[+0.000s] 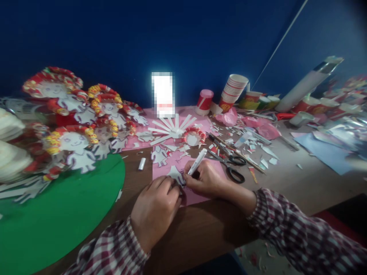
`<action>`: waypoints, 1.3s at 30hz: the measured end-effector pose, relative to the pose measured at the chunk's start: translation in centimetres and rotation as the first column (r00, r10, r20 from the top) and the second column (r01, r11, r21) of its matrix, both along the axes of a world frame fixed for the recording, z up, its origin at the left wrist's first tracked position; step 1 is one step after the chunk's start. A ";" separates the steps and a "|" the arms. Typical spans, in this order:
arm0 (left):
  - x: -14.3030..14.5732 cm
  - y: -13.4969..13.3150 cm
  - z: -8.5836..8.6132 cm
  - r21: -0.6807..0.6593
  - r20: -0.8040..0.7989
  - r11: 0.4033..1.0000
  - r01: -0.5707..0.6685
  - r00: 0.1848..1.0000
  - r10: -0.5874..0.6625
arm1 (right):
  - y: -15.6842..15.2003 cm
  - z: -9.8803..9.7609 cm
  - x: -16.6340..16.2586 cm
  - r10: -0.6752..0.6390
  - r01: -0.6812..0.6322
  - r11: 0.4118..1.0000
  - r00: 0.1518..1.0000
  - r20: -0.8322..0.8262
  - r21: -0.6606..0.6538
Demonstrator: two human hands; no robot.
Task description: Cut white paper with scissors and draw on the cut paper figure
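My right hand point(208, 177) is closed round a white marker pen point(198, 160), its tip pointing down at a small white paper cutout point(173, 172) with dark outlines. My left hand point(157, 204) has curled fingers pressed on the near edge of that cutout; its fingertips are partly hidden. Under both lies a pink sheet point(197, 196). Left of the sheet is a loose white marker cap point(141, 164). A second outlined cutout point(159, 156) rests on the sheet's far left corner. Black-handled scissors point(235, 173) lie just beyond my right wrist.
Paper-doll figures with red and yellow rings point(76, 145) stand at left by a green round board point(86, 214). Ahead are a fan of white strips point(174, 131) and a bright pixelated patch. Stacked paper cups point(234, 89), paper scraps point(252, 145) and blue sheets point(323, 152) fill the right.
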State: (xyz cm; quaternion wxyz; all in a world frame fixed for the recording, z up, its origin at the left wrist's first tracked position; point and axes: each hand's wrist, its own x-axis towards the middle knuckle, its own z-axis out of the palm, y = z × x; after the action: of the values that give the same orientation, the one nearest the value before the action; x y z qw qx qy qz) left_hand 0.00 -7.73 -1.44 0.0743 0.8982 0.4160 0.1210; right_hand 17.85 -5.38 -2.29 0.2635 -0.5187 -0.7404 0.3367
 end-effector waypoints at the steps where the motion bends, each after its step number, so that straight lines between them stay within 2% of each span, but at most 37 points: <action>1: 0.0 0.0 0.0 -0.001 -0.001 1.000 -0.001 1.000 0.001 | 0.0 0.0 0.0 -0.001 0.001 1.000 1.000 0.001 -0.001; 20: 0.0 0.0 0.0 -0.012 -0.004 1.000 0.001 1.000 -0.001 | 0.1 0.0 0.1 0.021 -0.021 1.000 1.000 -0.021 -0.007; 27: -0.1 -0.1 0.0 -0.012 -0.008 1.000 -0.006 1.000 0.006 | 0.1 -0.2 0.1 -0.037 0.039 0.999 0.994 -0.099 0.023; 33: 0.0 0.0 0.0 -0.004 -0.006 1.000 -0.003 1.000 0.003 | 0.0 -0.5 0.2 0.015 -0.015 1.000 0.995 -0.099 0.002; 39: 0.0 0.0 0.1 -0.004 -0.008 1.000 0.000 1.000 0.000 | 0.0 -0.6 0.2 0.017 -0.016 1.000 0.996 -0.087 0.008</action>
State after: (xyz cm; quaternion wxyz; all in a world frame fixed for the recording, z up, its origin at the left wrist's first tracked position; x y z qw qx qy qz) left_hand 0.04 -7.70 -1.37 0.0744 0.8986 0.4164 0.1164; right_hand 18.07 -5.34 -2.90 0.2947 -0.4965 -0.7337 0.3583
